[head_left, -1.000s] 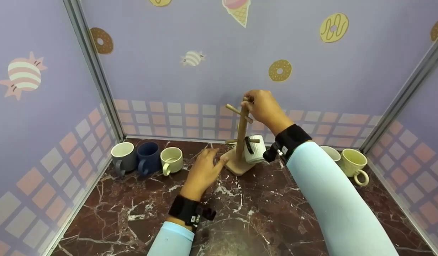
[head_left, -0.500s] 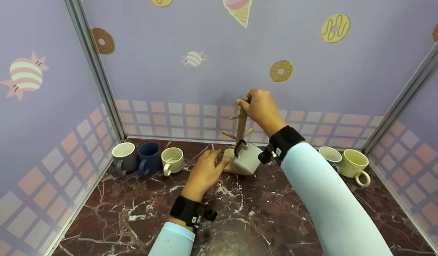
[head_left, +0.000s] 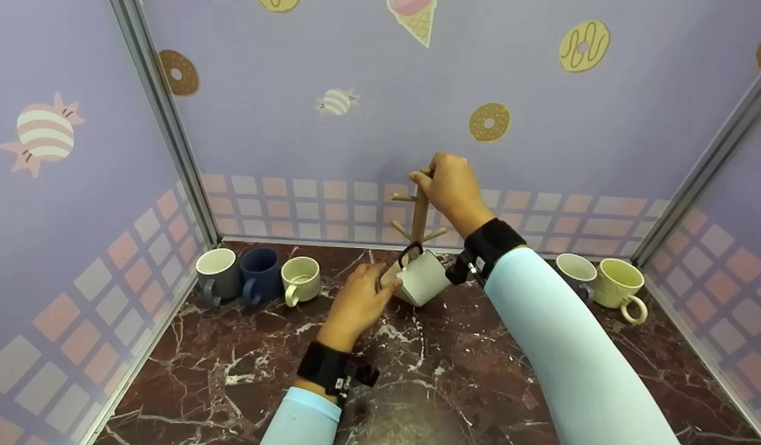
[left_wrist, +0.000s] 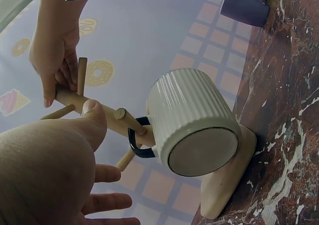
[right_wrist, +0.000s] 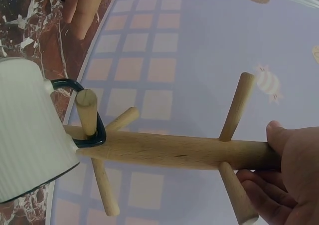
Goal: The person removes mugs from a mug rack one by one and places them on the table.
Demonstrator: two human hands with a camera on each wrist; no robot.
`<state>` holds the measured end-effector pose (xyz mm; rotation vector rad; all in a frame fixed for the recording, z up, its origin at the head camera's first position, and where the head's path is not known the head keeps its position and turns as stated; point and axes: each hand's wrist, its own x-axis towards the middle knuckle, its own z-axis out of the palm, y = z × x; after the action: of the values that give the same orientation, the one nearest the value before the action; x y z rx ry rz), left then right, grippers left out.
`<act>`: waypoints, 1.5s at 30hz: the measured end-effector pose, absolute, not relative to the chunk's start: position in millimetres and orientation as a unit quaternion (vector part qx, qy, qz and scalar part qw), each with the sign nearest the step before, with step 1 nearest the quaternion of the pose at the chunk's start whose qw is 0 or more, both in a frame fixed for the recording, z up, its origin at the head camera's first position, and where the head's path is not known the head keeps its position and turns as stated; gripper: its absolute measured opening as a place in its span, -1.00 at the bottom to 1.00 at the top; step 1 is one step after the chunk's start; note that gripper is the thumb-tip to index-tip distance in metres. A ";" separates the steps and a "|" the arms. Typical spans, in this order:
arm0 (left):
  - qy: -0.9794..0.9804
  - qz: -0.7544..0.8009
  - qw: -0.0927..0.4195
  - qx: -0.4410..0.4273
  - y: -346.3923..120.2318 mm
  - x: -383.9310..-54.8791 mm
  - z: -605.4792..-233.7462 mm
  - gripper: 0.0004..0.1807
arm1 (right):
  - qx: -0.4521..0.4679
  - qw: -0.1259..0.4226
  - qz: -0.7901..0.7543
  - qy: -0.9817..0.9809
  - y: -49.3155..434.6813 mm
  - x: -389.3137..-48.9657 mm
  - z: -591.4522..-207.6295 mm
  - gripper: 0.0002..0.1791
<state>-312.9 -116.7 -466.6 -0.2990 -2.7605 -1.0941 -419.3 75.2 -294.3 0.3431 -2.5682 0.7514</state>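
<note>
A wooden mug tree (head_left: 420, 216) stands near the back wall, several pegs sticking out from its post. The right hand (head_left: 453, 185) grips the top of that post between thumb and fingers. On a lower peg hangs a white ribbed mug (head_left: 425, 278) by its dark handle (left_wrist: 135, 144), tilted with its base toward the left hand. The left hand (head_left: 358, 303) is held beside the stand's base, fingers extended and apart, holding nothing. In the right wrist view the peg (right_wrist: 87, 112) passes through the mug's handle loop.
At the left stand a grey mug (head_left: 217, 275), a navy mug (head_left: 260, 275) and a pale cream mug (head_left: 301, 281). Toward the right wall are a white-and-dark mug (head_left: 576, 272) and a yellow mug (head_left: 618, 284). Walls close in the marble-patterned table (head_left: 232, 383) at the back and sides.
The right hand has turned the mug tree, swinging the white mug from the right side round to the front, nearer the left hand. The left hand has hardly moved.
</note>
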 end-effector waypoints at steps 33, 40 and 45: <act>-0.920 -0.368 0.046 -0.126 -118.2 -311.6 -476.4 -0.12 | 0.029 0.120 0.446 -0.887 124.6 -388.1 -430.6 -0.34; -0.917 -0.375 0.017 -0.136 -109.1 -310.3 -481.3 -0.07 | 0.016 0.042 0.470 -0.881 115.4 -387.7 -466.0 -0.05; -0.916 -0.376 0.013 -0.140 -104.6 -310.6 -484.0 -0.10 | 0.010 0.023 0.490 -0.871 112.0 -388.3 -475.9 -0.07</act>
<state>-310.6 -104.6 -484.0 -0.4364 -2.8535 -1.1724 -388.3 112.0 -475.9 0.0296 -2.6983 1.5168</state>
